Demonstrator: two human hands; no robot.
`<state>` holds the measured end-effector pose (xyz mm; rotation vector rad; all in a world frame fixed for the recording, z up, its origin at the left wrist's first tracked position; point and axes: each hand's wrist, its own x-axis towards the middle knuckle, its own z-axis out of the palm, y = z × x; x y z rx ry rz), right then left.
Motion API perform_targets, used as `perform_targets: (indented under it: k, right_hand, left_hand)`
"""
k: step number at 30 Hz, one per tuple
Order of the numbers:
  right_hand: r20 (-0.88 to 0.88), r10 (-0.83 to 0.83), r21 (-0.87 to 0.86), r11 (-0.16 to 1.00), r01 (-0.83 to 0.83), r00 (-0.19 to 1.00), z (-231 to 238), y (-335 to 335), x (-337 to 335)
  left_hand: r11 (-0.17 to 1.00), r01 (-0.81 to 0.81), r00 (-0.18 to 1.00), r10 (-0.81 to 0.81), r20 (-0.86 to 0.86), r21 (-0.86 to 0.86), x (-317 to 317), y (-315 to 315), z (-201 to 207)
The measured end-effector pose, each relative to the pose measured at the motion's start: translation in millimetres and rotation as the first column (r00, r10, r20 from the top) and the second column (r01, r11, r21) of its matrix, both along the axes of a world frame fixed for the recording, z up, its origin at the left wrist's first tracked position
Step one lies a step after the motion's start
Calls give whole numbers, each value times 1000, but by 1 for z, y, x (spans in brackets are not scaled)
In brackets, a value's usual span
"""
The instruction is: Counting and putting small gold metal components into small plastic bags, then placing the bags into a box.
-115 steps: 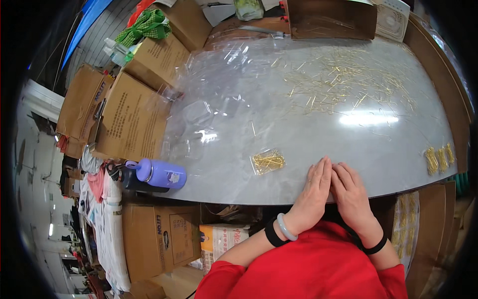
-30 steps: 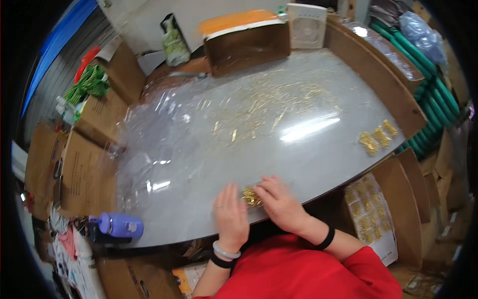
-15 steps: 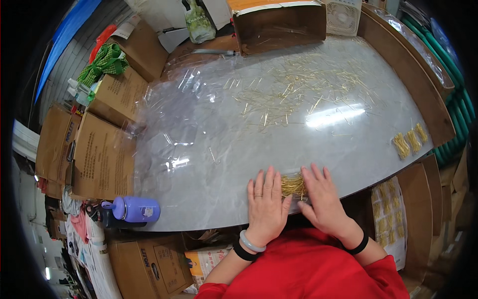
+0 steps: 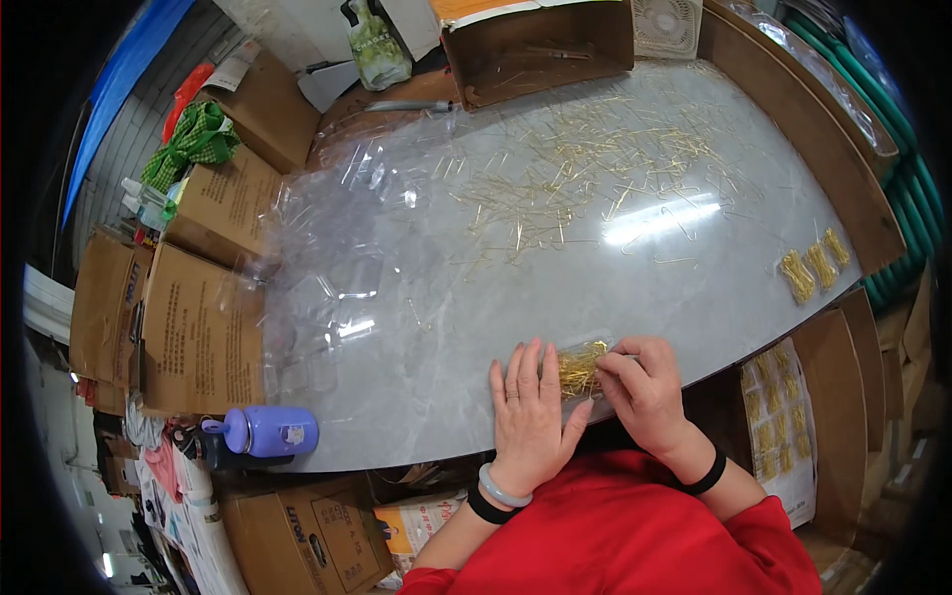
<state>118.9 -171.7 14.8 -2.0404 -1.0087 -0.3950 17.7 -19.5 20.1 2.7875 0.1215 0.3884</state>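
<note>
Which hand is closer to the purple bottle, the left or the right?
Left. The left hand lies flat to the right of the purple bottle, beside the packet of gold wires; the right hand is farther right, at the packet's other end.

Wires [image 4: 579,371] are gold, the tabletop [image 4: 446,372] grey (faintly marbled), bottle [image 4: 281,431] purple, shirt [image 4: 615,540] red, cloth [image 4: 205,140] green-checked.

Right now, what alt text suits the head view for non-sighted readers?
The right hand touches the right end of a gold-wire packet on a grey table, while the left hand lies flat at its left. Loose gold wires and clear plastic spread beyond.
</note>
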Motion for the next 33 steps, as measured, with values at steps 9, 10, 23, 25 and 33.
perform_targets:
  k: [9,10,23,25,33]
  right_hand:
    - [-67,-16,27,999,18,998,1,-6,15]
    - [-74,-61,3,998,61,995,2,-6,20]
    - [-331,114,-151,973,-172,937,34,-18,45]
    - [-644,37,-100,986,-133,764,35,-12,37]
    - [-454,-8,56,998,37,891,12,-5,8]
  left_hand:
    - [983,100,991,-86,100,-152,12,5,-6]
    - [985,95,992,-81,97,-147,12,5,-8]
    - [977,114,989,-95,115,-180,10,4,-7]
    - [976,121,987,-100,124,-179,11,3,-8]
    - [978,80,990,-57,126,-194,9,1,-13]
